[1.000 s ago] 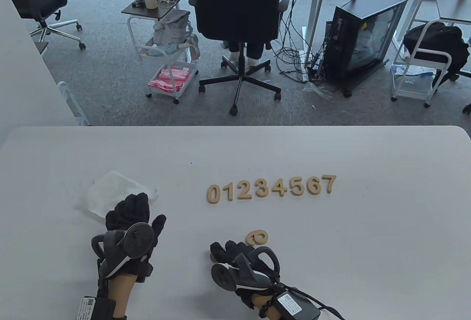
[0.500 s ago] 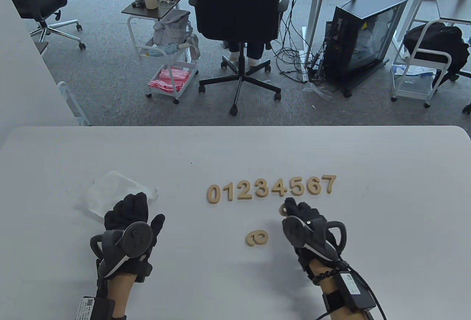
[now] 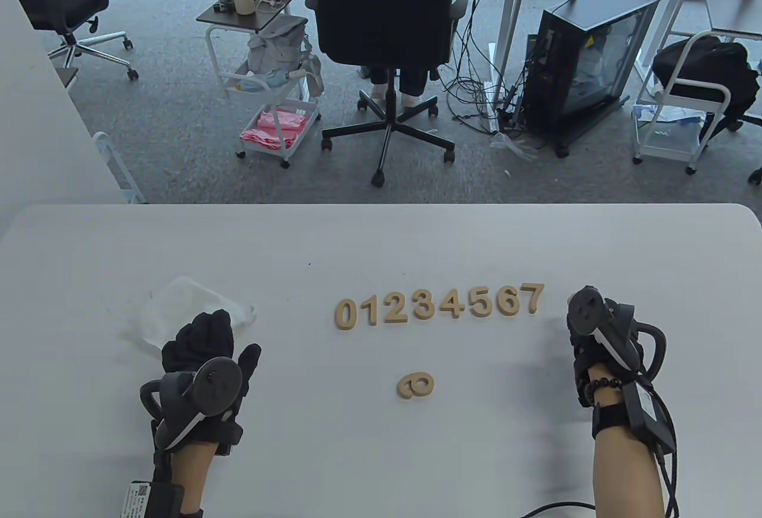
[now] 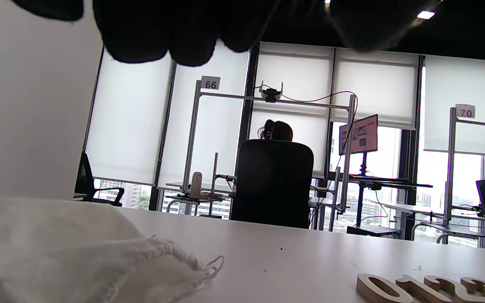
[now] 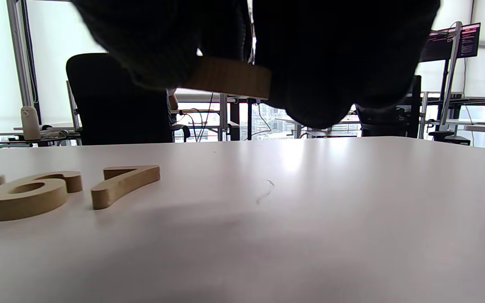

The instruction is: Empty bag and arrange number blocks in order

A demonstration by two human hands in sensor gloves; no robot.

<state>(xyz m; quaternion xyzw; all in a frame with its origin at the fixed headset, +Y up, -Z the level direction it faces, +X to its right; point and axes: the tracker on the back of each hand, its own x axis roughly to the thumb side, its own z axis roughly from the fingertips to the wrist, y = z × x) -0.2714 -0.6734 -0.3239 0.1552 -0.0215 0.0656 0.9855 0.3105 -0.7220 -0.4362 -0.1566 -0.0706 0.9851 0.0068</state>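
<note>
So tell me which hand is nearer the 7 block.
Right. The right hand hovers just right of the 7 block, pinching a wooden block. The left hand rests on the white bag, far left.

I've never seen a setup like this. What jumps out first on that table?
A neat row of wooden number blocks, 0 to 7, runs across the middle of the white table, with one stray block lying alone nearer the person. The right hand, just right of the 7, pinches another wooden block above the table.
</note>
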